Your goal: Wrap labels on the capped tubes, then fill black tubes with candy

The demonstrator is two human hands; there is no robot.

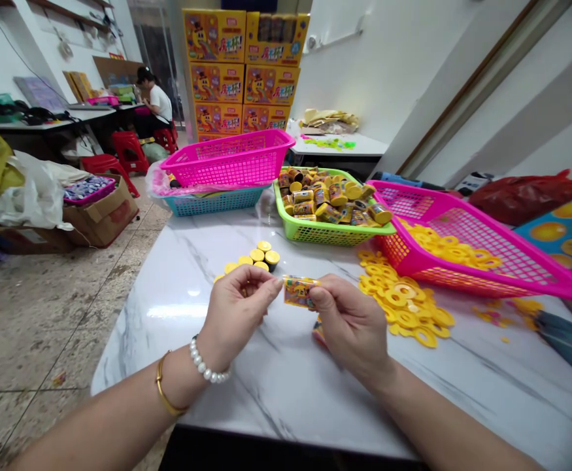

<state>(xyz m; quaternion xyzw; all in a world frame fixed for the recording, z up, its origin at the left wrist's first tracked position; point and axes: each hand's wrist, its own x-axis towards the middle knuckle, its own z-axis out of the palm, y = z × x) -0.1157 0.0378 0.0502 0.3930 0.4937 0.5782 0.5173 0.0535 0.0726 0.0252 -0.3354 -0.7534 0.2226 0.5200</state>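
Held at both ends above a marble-patterned tabletop (276, 392), between left hand (239, 304) and right hand (352, 320): a small printed film sleeve (299, 292). Clamped at its right end between right thumb and curled fingers; pinched at its left edge by left thumb and forefinger, nearly closed with scarcely a gap. Gripped from opposite ends probably for steadiness, and held off the surface perhaps for a clear view. Yellow, glossy and flat-looking, with multicoloured cartoon print and clear film along the top; lettering too small to read. Clustered upright just beyond the left hand, yellow-capped tubs (257, 256), likely for easy reach. Heaped at right beside a pink basket (535, 268), yellow rings (408, 304); farther back, labelled tubs (337, 195) in a lime-green basket (335, 233), seemingly for containment.
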